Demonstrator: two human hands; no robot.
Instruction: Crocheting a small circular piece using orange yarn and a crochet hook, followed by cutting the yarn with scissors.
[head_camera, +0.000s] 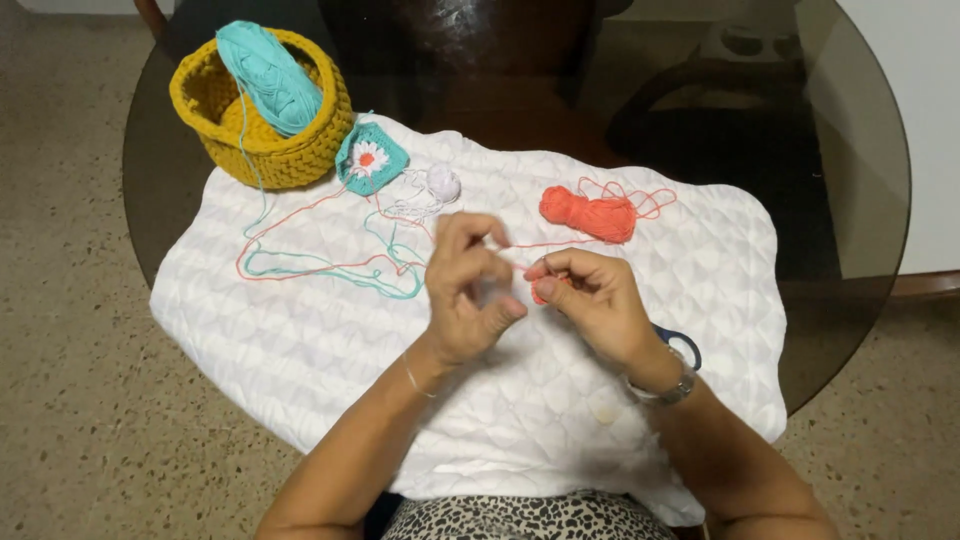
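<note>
Here, two hands (470, 290) (590, 295), three yarn balls (590, 213), one basket (215, 105).

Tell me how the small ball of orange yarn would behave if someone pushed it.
The orange yarn ball looks soft and light, so it would probably slide or roll a little on the quilted white cloth. Its loose strand would likely trail and tangle.

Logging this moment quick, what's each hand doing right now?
Left hand: closed, fingers pinching the thin orange yarn strand.
Right hand: closed, pinching a small orange crochet piece.
</note>
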